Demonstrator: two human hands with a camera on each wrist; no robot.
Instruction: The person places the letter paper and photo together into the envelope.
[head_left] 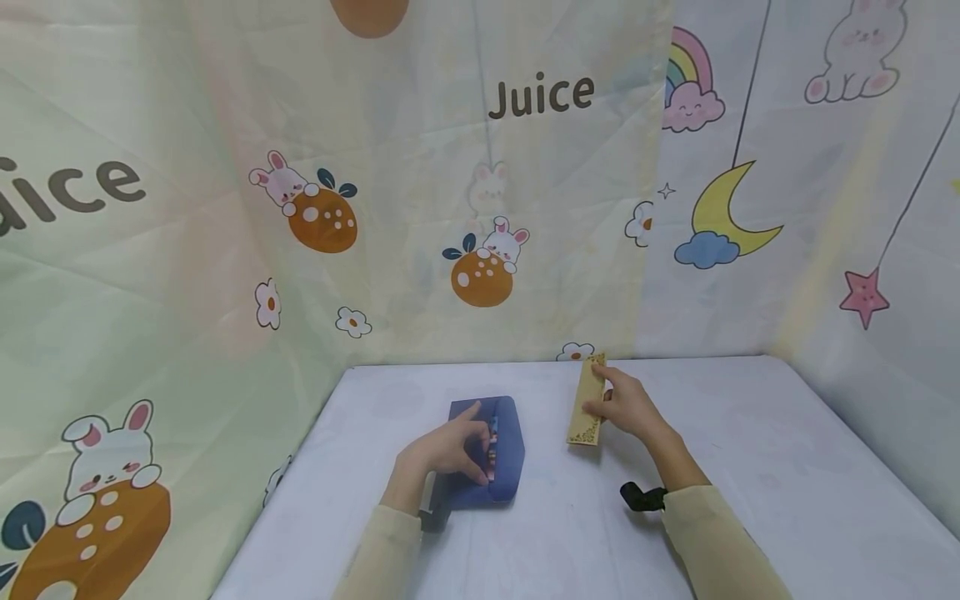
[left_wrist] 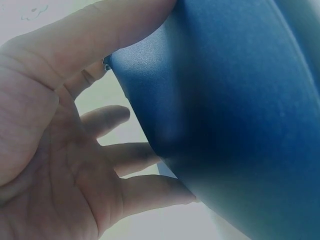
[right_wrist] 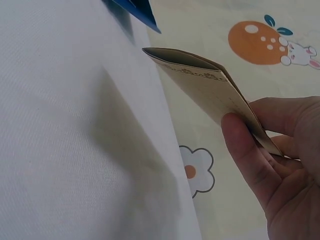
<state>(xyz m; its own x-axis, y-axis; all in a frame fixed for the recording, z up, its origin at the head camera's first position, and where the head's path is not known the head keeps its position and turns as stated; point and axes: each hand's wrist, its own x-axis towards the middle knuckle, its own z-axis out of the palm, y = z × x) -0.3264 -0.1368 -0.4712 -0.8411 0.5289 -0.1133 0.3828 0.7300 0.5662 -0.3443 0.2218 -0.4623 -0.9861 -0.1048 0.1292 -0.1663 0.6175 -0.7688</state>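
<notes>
The left hand point(head_left: 444, 450) grips the blue envelope point(head_left: 512, 450), with its thumb and fingers near the open slot. The right hand point(head_left: 632, 408) pinches the yellow card point(head_left: 588, 388) between thumb and fingers. The two hands are apart, and so are the things they hold. The envelope is left of the card, nearer the far edge of the white table point(head_left: 547, 533) than the near side, and more toward the left edge than the right. The card is up in the air, with its shadow below it. The big thing to watch is how the two line up. The envelope's long side runs from near to far, and its slot and flap face right, toward the card. The card's long side runs nearly the same way, with its far end leaning a bit to the right. A gap is between them. The right hand is nearer the card, the left nearer the slot. Whether the envelope lies flat is hard to tell.
</notes>
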